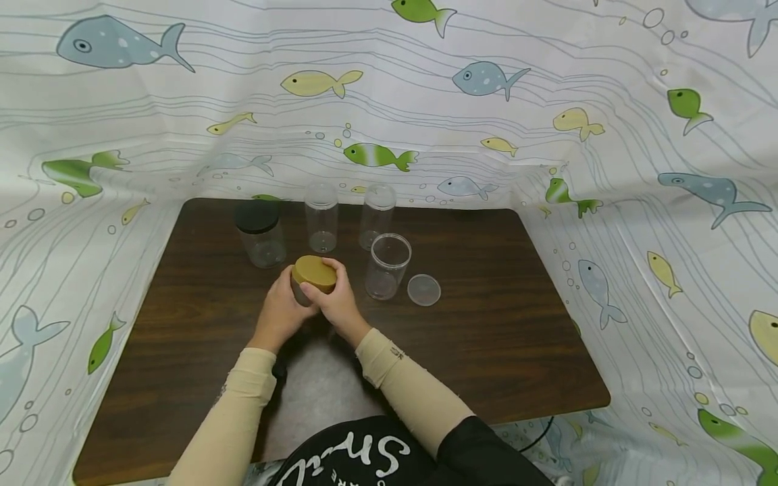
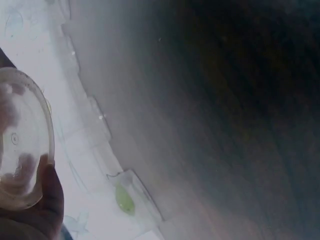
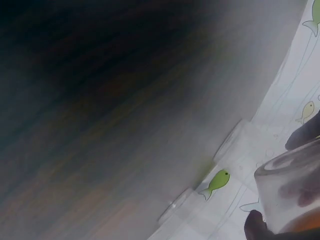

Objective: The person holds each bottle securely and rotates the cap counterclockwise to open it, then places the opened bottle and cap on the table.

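Left hand (image 1: 281, 307): fingers curled round gold-lidded jar (image 1: 313, 271) | right hand (image 1: 339, 300): gripping same jar, thumb by lid | jar location: raised over desk (image 1: 492, 324), left of open jar (image 1: 385, 275), nearer the person than black-lidded jar (image 1: 265, 244)

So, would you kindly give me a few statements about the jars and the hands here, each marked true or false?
1. The left hand and right hand hold the yellow-lidded jar. True.
2. A clear lid lies on the table beside the open jar. True.
3. The open jar lies on its side. False: it stands upright.
4. The black-lidded jar is the rightmost jar. False: the black-lidded jar is leftmost.
5. The tabletop is white. False: it is dark brown.
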A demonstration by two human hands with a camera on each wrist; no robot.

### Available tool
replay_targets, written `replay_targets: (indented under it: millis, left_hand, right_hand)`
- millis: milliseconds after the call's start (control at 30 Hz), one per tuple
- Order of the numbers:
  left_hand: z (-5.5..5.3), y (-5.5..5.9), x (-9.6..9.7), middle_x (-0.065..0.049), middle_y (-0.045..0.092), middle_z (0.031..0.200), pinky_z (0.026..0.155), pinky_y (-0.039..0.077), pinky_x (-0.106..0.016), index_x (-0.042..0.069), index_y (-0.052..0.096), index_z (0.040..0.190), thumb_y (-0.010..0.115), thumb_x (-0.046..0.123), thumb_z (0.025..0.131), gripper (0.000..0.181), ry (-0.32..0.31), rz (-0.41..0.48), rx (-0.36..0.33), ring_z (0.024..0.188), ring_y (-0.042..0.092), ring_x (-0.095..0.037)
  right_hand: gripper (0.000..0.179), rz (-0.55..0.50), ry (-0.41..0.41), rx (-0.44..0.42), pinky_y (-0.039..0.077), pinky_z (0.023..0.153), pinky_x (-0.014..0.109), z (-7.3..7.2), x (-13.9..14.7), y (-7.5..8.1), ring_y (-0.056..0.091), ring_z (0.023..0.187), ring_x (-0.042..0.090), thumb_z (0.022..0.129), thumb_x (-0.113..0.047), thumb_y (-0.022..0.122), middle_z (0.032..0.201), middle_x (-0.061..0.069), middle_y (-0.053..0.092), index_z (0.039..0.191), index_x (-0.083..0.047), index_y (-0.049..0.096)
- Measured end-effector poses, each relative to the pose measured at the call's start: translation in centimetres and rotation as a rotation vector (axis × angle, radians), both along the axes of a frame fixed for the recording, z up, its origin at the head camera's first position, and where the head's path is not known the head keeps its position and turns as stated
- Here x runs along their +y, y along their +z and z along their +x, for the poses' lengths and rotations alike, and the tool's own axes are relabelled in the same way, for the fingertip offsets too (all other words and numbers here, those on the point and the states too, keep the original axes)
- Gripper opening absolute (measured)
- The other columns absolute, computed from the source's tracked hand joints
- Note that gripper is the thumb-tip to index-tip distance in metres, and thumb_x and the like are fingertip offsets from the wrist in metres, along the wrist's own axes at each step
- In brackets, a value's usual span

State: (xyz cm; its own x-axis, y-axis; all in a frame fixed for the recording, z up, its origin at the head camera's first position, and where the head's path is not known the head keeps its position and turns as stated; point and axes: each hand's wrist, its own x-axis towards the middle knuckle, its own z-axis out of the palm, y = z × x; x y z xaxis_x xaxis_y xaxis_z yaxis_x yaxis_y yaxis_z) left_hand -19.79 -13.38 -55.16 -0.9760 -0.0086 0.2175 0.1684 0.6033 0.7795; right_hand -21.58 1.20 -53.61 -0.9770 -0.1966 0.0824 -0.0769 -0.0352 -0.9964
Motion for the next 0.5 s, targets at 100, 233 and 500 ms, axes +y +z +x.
replay_targets:
  millis: [100,233,500]
  left_hand:
    - [0.2,0.0,0.0,-0.031,0.054,0.134,0.102,0.042,-0.063,-0.005,0.039,0.145,0.088,0.027,0.074,0.092,-0.004,-0.005,0.018,0.121,0.053,-0.049]
    - [0.5,0.0,-0.5,-0.029,0.056,0.134,0.099,0.045,-0.062,-0.004,0.04,0.146,0.086,0.03,0.075,0.091,-0.048,0.028,-0.017,0.118,0.057,-0.047]
    - [0.6,0.7,-2.0,-0.024,0.062,0.124,0.089,0.052,-0.04,-0.005,0.043,0.142,0.076,0.021,0.088,0.068,-0.323,0.246,-0.129,0.105,0.062,-0.028]
  right_hand:
    - [0.06,-0.007,-0.017,-0.005,0.05,0.091,0.03,0.0,-0.1,0.0,0.058,0.109,0.014,0.089,-0.022,0.079,0.133,0.002,0.055,0.14,-0.015,0.048]
    - [0.056,0.021,0.023,-0.006,0.051,0.089,0.029,0.0,0.4,0.1,0.059,0.106,0.013,0.089,-0.019,0.078,0.132,0.002,0.056,0.138,-0.013,0.051]
    - [0.069,-0.057,0.368,0.033,0.05,0.087,0.025,-1.3,2.6,0.8,0.055,0.106,0.014,0.09,-0.039,0.075,0.133,0.012,0.049,0.137,-0.001,0.042]
